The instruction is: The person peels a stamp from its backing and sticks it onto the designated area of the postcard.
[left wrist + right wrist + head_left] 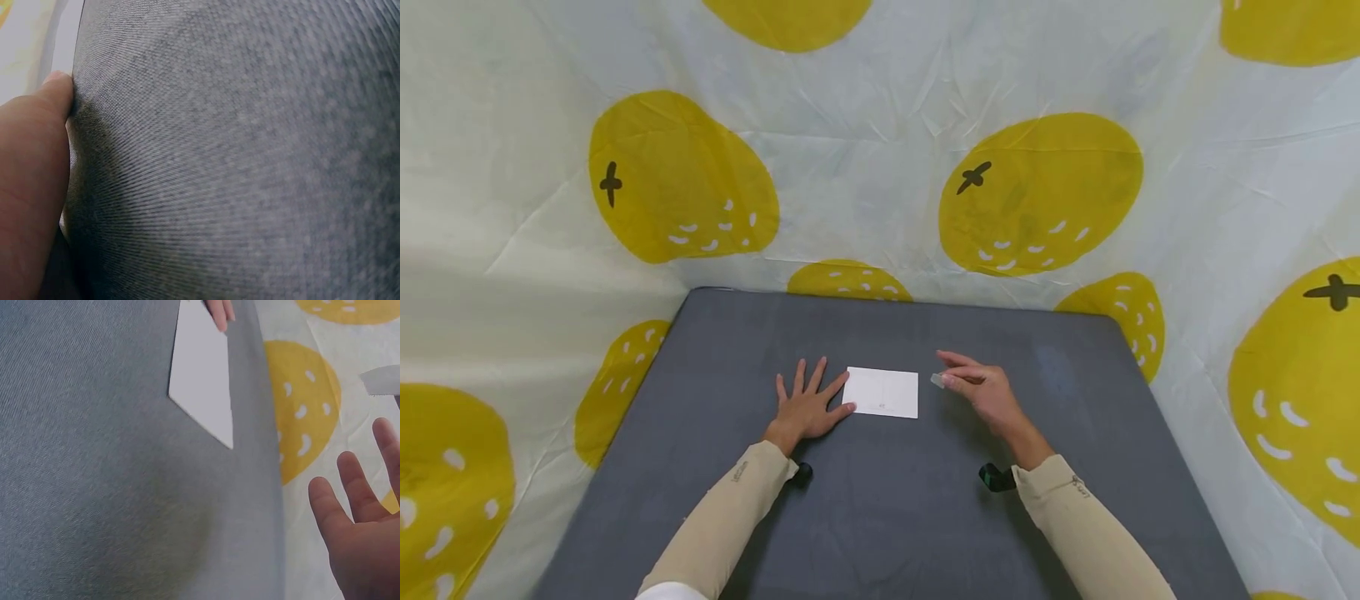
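in the head view, the left hand [807, 410], left of centre in the lower half, lies with fingers spread wide, thumb and index fingertips touching the left edge of a white card [883, 390]. the card lies flat near the centre, rectangular, a small mark near its bottom edge. right of it, the right hand [991, 393] pinches a small translucent piece [937, 381], other fingers extended, above the grey tabletop [895, 500].

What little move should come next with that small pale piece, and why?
Probably the right hand should bring the small pale piece over the white card: it pinches the piece just off the card's right edge, while the left hand touches the card's left side, perhaps steadying it.
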Action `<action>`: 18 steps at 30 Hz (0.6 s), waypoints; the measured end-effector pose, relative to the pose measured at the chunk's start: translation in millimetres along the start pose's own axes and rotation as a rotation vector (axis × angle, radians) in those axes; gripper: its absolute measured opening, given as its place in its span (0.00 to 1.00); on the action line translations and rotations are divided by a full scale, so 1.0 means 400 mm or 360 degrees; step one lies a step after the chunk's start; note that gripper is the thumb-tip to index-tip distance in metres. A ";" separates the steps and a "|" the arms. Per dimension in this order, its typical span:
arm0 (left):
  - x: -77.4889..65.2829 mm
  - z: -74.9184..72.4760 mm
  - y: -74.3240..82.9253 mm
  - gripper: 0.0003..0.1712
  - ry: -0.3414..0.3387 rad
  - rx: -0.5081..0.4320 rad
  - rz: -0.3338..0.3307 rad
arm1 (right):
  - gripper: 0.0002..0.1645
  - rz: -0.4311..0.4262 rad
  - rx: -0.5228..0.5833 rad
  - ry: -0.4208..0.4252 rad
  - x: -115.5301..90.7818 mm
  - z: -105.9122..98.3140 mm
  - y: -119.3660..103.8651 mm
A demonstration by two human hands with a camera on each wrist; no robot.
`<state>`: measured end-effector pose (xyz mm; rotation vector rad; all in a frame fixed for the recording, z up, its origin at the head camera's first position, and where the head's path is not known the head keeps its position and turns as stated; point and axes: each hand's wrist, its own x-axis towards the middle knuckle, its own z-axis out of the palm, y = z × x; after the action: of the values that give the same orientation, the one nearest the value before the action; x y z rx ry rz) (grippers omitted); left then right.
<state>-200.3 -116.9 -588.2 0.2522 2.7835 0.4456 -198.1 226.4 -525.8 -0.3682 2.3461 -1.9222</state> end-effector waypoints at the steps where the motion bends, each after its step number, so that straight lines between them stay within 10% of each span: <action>1: 0.000 0.000 0.000 0.44 0.0002 -0.0001 0.0004 | 0.15 -0.0016 0.0008 -0.0003 0.000 0.002 -0.002; 18: -0.001 0.015 -0.007 0.43 0.0046 0.0037 0.0008 | 0.13 -0.0032 -0.0007 -0.0021 -0.009 0.027 -0.050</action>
<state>-198.3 -117.8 -594.6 0.2605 2.8181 0.4211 -189.8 213.3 -508.7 -0.4050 2.3476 -1.9181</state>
